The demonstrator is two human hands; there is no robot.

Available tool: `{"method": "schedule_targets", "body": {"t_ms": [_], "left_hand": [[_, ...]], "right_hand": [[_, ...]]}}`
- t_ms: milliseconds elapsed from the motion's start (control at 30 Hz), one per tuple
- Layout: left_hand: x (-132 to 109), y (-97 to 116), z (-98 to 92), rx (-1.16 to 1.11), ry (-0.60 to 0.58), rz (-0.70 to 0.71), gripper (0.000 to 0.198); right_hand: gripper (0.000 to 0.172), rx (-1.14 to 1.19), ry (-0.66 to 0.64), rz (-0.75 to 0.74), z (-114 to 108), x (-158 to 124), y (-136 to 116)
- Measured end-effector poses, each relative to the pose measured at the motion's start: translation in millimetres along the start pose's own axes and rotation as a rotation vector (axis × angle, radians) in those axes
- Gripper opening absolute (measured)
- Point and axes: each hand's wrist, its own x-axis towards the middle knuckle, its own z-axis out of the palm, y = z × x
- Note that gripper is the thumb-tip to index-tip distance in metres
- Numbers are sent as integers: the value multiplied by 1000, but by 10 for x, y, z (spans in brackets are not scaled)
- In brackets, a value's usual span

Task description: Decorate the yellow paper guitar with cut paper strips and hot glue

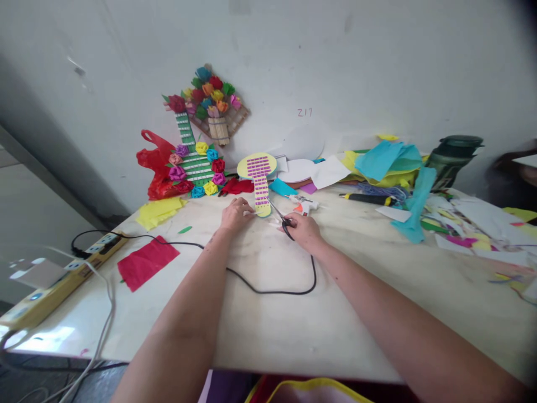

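Note:
My right hand (pixel 304 230) is closed on a pair of black-handled scissors (pixel 280 218), blades pointing up-left toward a yellow paper guitar shape (pixel 258 174) covered in purple strips. My left hand (pixel 237 214) is curled with its fingertips pinched on a small white strip beside the lower end of that guitar shape. Both hands rest on the pale table (pixel 268 313), close together near the middle.
A black cord (pixel 268 288) loops across the table from a yellow power strip (pixel 62 274) at the left. A red paper square (pixel 147 262), paper-flower crafts (pixel 197 162), a glue gun (pixel 304 204), heaps of coloured paper (pixel 390 162) and a dark bottle (pixel 451 159) lie around.

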Motion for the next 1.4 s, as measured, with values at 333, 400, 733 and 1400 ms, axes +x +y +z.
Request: {"method": "schedule_targets", "body": {"t_ms": [333,400,733,1400], "left_hand": [[-8,-6,-12,28,-13,12,14],[-8,-2,-21,37,-19,10,13],[-6,13,-41,71,-15,52,14],[-6,7,-44,42,-4,40,13]], "right_hand": [[26,-46,8,-16,7,-23,-11],[27,-54,14,-20,15,-20,0],[31,-72,8,-24,20,-28,3],[27,-42,29,1,-14,-18,-14]]}}
